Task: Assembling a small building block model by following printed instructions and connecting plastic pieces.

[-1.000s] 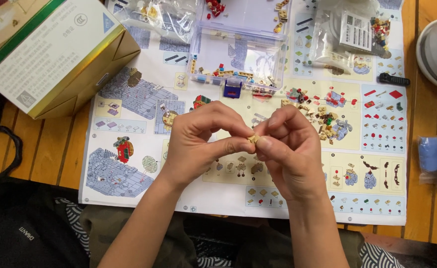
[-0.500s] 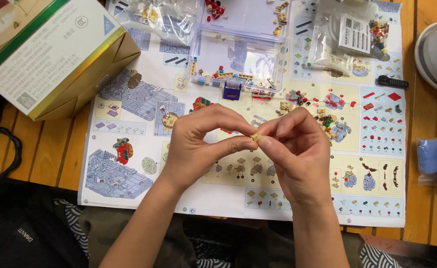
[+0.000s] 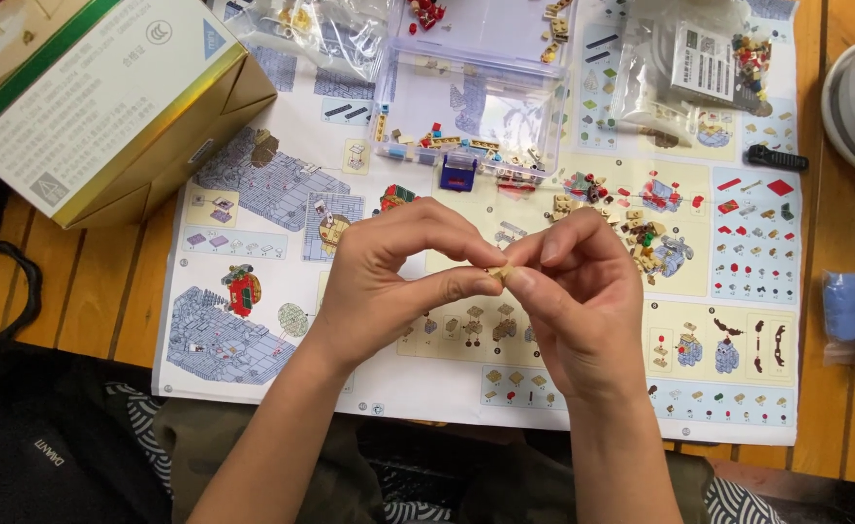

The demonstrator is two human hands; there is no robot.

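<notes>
- A hobby spot at home, or on a patio: a slatted wooden table [image 3: 97, 291] of warm orange planks fills the frame, seen from a seated person's lap at the bottom edge.
- A large printed building-brick instruction sheet [image 3: 282, 184] is spread across the middle as a work mat.
- A clear plastic sorting box [image 3: 466, 97] with tiny coloured bricks sits at top centre, with clear bags of parts [image 3: 699, 68] at upper right.
- A green-and-gold cardboard box [image 3: 107, 97] lies at upper left.
- Loose small bricks [image 3: 641, 238] are scattered right of centre.
</notes>
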